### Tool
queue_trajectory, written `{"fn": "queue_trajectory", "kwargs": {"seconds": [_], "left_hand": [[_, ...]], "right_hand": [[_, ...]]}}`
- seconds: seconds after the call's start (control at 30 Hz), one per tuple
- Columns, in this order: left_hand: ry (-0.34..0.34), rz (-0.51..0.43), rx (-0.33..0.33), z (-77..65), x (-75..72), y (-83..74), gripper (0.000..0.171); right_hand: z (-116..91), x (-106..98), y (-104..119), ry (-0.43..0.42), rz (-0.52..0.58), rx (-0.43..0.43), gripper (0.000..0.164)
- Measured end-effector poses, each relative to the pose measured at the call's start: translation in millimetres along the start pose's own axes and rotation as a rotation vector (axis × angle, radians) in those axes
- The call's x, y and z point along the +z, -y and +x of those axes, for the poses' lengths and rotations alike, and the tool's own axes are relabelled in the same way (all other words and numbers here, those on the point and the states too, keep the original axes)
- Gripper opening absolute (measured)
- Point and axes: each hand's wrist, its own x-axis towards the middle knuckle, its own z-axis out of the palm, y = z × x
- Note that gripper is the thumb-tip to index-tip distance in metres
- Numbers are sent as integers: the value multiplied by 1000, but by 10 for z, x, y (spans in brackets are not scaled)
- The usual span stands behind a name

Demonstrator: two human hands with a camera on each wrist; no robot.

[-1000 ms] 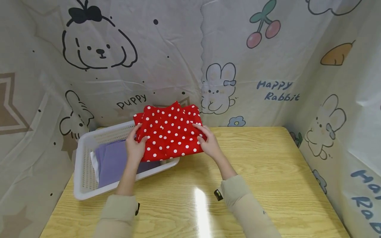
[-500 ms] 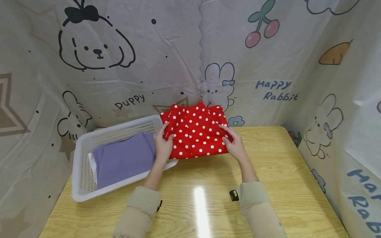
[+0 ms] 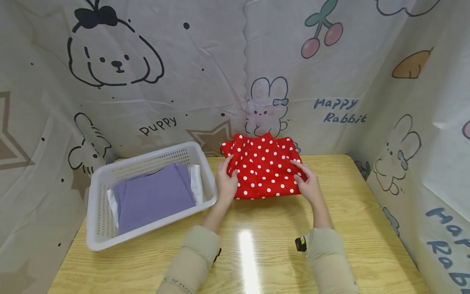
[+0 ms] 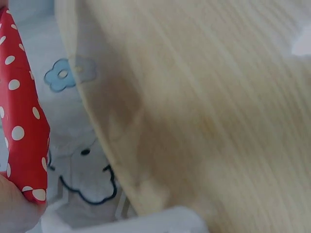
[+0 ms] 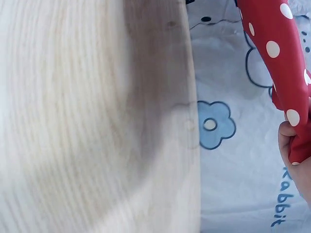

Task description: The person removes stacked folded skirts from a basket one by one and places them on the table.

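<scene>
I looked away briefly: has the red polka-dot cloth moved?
Yes. In the head view, the red polka-dot cloth has moved right, from over the white basket to past its right end.

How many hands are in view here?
2: the left hand grips the red polka-dot cloth by its left side, nearer the white plastic basket; the right hand grips its right side.

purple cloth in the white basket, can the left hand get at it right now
Probably yes, once free: the left hand grips the red polka-dot cloth, but it is beside the open-topped basket, and nothing covers the purple cloth.
</scene>
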Motion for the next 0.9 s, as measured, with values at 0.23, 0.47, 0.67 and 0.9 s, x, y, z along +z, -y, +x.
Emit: {"fn": "queue_trajectory", "kwargs": {"seconds": [0.23, 0.47, 0.67, 0.9], "left_hand": [[59, 48, -72, -152, 183, 172, 48], [129, 69, -114, -258, 298, 405, 51], [201, 93, -105, -258, 408, 586, 53], [228, 197, -132, -242, 469, 709, 54]], "right_hand": [[-14, -3, -608, -28, -34, -16, 43], [-102, 36, -863, -36, -65, 43, 43], [-150, 66, -1030, -72, -48, 106, 45], [-197, 106, -1143, -89, -63, 212, 46]]}}
